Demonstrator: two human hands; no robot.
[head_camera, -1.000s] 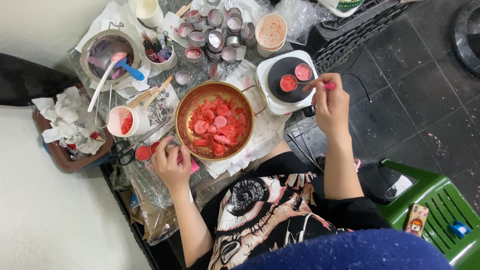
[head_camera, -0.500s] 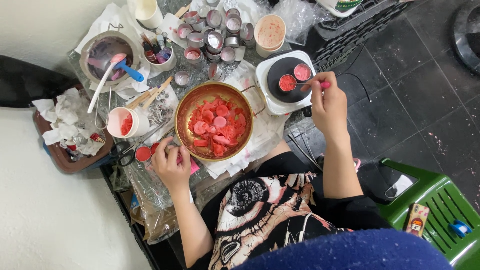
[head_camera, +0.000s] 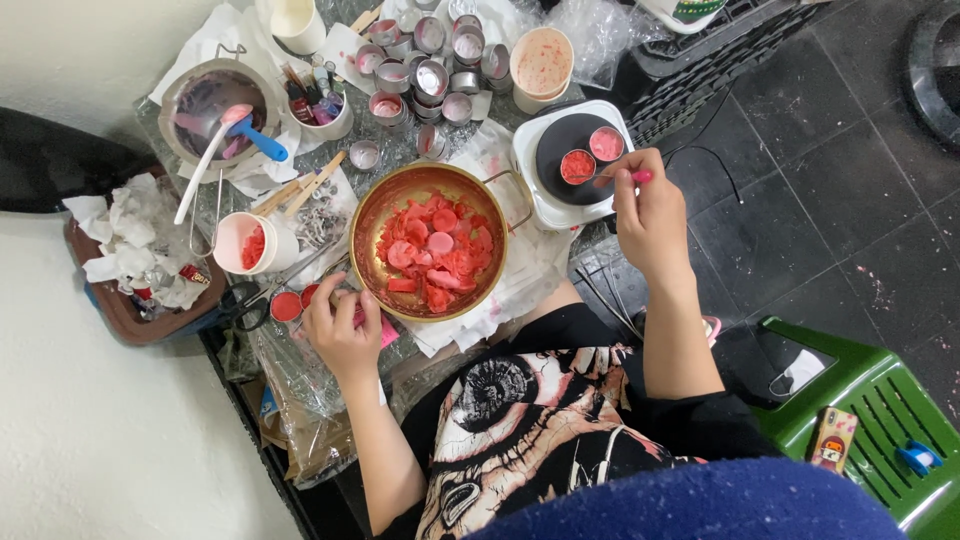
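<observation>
Surface: cluttered table (head_camera: 400, 150) over dark floor tiles.
Tin cup: small red-filled tin cup (head_camera: 577, 165) on the hotplate (head_camera: 540, 195); probably hot, light, easily tipped.
Right hand (head_camera: 650, 215): pinching a pink-ended stick (head_camera: 615, 177) dipped into it.
Left hand (head_camera: 340, 330): curled around something small beside the brass pan (head_camera: 372, 215).

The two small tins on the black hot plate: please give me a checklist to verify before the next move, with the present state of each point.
1. Both small tins sit fully on the black hot plate: ok.
2. Right hand grips the pink-handled tool, tip at the nearer tin: ok.
3. Right hand's fingers are off the hot plate surface: ok.
4. Left hand rests by the small red tins, away from the heat: ok.
5. Hot plate switched on or off: cannot tell.
6. Brass pan of pink wax pieces stands flat, apart from the hot plate: ok.
</observation>
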